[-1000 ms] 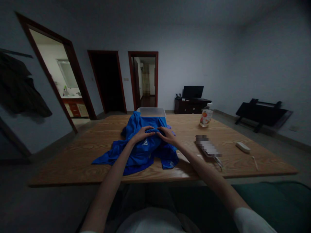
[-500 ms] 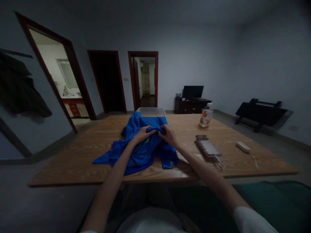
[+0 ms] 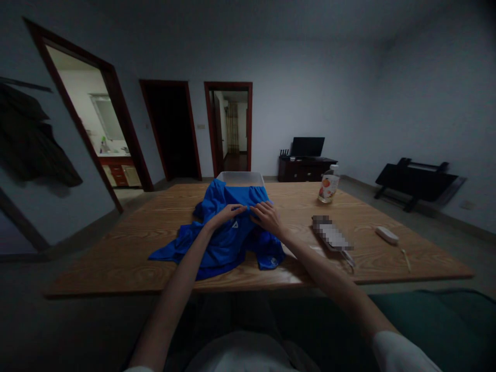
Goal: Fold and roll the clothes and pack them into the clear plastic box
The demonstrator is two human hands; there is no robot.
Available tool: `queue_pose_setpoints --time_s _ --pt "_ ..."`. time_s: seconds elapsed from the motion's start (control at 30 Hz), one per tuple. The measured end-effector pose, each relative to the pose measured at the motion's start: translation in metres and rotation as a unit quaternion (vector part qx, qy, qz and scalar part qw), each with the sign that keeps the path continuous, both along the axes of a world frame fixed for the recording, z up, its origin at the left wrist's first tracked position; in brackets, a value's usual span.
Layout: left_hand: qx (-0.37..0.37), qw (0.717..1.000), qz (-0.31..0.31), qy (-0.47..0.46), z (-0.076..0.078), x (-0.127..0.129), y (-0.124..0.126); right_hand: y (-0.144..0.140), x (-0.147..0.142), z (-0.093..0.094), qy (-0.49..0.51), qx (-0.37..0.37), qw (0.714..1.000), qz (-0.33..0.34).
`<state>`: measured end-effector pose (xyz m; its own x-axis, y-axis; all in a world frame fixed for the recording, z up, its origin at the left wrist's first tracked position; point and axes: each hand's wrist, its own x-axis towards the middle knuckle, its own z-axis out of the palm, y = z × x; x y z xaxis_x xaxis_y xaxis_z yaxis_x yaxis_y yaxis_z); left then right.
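A crumpled blue shirt (image 3: 217,243) with a small white logo lies on the wooden table (image 3: 147,268), draped partly over a white plastic tub (image 3: 241,178) behind it. My left hand (image 3: 226,213) and my right hand (image 3: 266,216) rest side by side on the top of the shirt, fingertips pinching its fabric near the middle. A sleeve of the shirt spreads out to the left on the table.
To the right on the table stand a clear soap bottle (image 3: 329,186), a blurred flat object (image 3: 331,233), a small white remote-like object (image 3: 386,235) and a thin stick (image 3: 406,258). Doorways line the far wall; a dark cabinet with a monitor (image 3: 307,147) stands behind.
Half a second ago both hands gripped a raised bunch of shirt fabric; now that fold lies lower and the fingers are flatter on the cloth.
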<state>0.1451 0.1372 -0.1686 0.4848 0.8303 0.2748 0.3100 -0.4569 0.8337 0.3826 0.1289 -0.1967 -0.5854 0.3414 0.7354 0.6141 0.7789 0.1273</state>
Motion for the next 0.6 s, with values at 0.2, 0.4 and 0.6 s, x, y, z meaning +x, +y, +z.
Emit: queue_pose_setpoints --time_s 0.2,0.4,0.6 --pt "-0.003 1.000 0.001 -0.001 0.005 -0.005 -0.007 -0.003 -0.001 0.000 0.042 -0.047 0.998 0.019" --pt "0.019 0.999 -0.004 -0.031 0.003 -0.004 -0.004 -0.007 -0.006 0.006 0.143 -0.143 0.978 0.054" --pt "0.038 0.998 0.004 -0.040 -0.001 -0.005 0.001 0.006 -0.004 0.005 0.141 -0.242 0.958 0.055"
